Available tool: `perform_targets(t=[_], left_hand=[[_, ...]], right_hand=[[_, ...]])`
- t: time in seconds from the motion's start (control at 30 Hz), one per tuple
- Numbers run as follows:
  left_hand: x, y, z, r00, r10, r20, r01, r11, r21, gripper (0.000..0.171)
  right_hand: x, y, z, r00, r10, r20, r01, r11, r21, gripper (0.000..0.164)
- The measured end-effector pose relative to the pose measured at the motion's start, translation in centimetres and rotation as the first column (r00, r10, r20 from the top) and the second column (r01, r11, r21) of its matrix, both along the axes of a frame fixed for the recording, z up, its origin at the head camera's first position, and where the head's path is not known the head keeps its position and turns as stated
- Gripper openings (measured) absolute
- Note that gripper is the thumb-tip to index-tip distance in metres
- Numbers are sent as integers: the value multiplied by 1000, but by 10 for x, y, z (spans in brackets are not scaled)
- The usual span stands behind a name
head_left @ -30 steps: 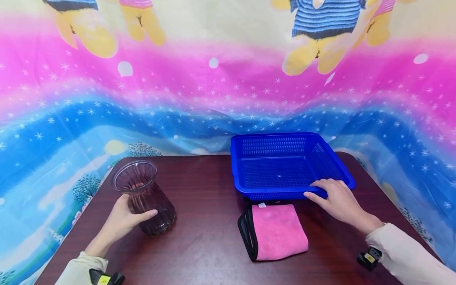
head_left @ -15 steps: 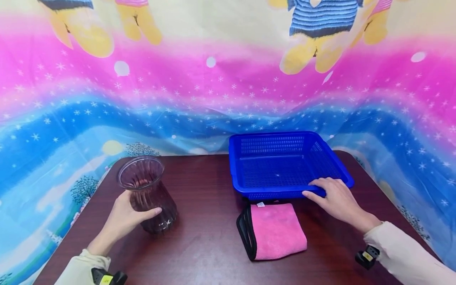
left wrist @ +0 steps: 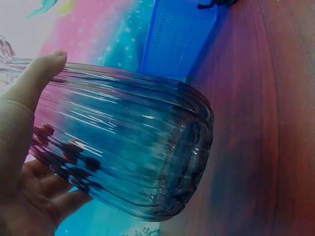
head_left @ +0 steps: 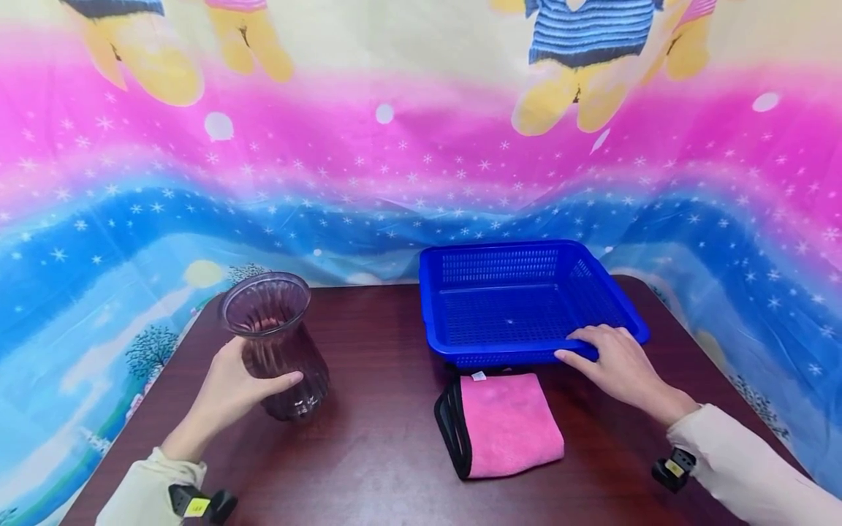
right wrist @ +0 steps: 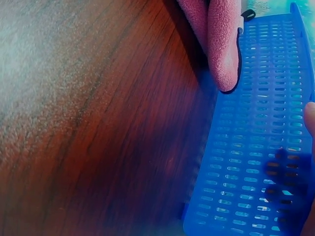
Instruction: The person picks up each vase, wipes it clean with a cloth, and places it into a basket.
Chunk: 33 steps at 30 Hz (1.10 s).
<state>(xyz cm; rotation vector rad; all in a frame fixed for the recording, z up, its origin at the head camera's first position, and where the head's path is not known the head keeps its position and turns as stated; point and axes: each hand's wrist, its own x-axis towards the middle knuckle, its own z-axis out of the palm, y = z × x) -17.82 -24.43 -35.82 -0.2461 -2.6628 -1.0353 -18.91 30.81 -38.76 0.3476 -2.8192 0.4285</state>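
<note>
A purple-tinted ribbed glass vase (head_left: 292, 369) with a flared rim is in my left hand (head_left: 230, 387), which grips it round the narrow middle, thumb in front. In the left wrist view, the fingers show behind the clear glass of the vase (left wrist: 133, 132), and its base is close over the table. My right hand (head_left: 618, 369) pinches the near rim of a blue plastic basket (head_left: 487, 359), thumb outside and fingers over the edge. The right wrist view shows the slotted side of the basket (right wrist: 236, 162), with finger shadows through it and the thumb (right wrist: 310, 118) at the edge.
A folded pink cloth (head_left: 509, 427) with black edging lies just in front of the basket on the dark brown table (head_left: 375, 453). A printed curtain (head_left: 368, 175) hangs behind and at both sides of the table.
My left hand has raised the vase a little and moved it slightly right, tilting it more upright. The right hand stays on the basket; the whole view has shifted slightly.
</note>
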Motion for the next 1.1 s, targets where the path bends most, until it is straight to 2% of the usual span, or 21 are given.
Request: perform_targets(t=[0.37, 0.73, 1.1], left_hand=[[-10, 12, 16, 999, -40, -34, 41, 999, 13, 78], [-13, 20, 26, 996, -57, -70, 57, 998, -1, 77], [-20, 32, 42, 994, -80, -71, 80, 997, 6, 78]], right_hand=[[-2, 1, 2, 1000, 2, -5, -2, 1000, 6, 47], [0, -1, 0, 1000, -3, -1, 3, 1000, 10, 49], [0, -2, -2, 1000, -1, -9, 1, 1000, 6, 49]])
